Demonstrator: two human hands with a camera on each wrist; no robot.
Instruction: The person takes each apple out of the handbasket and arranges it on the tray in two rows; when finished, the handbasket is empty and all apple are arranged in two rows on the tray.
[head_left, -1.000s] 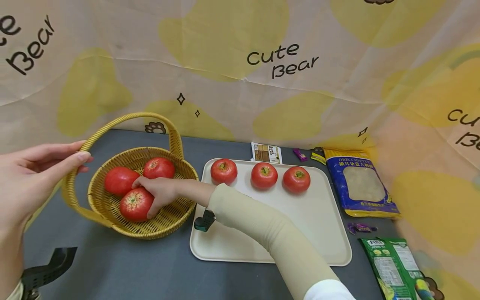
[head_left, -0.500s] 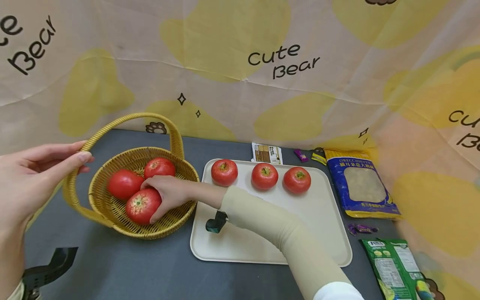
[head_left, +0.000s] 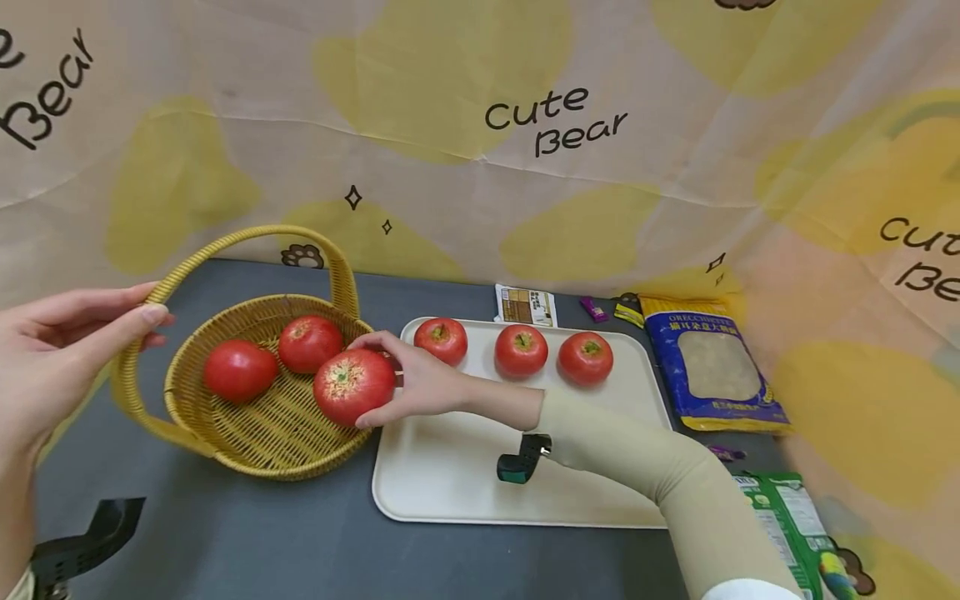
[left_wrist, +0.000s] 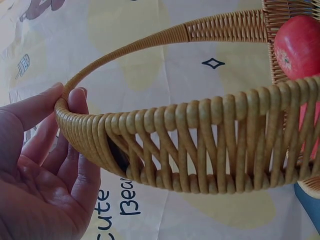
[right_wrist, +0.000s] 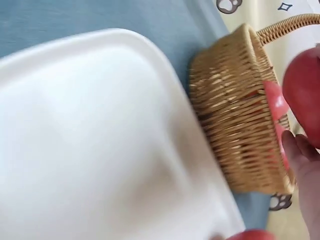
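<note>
My left hand (head_left: 71,350) pinches the handle of a yellow wicker basket (head_left: 281,454) between thumb and fingers; the left wrist view shows the same grip on the handle (left_wrist: 145,122). My right hand (head_left: 420,379) grips a red apple (head_left: 352,386) from its right side, above the basket's right rim. Two more red apples, one on the left (head_left: 240,371) and one behind (head_left: 310,343), lie in the basket. In the right wrist view the held apple (right_wrist: 305,95) is clear of the basket's rim, with part of the hand (right_wrist: 307,175) beneath it.
A white tray (head_left: 450,492) sits right of the basket, with three red apples (head_left: 521,351) along its back edge. Beyond its right side lie a blue and yellow pasta bag (head_left: 712,367) and a green packet (head_left: 795,525). Small wrapped snacks (head_left: 525,306) lie behind the tray.
My right hand has lifted the apple from the basket's floor and carried it right, to the rim by the tray. My left hand keeps its hold on the handle.
</note>
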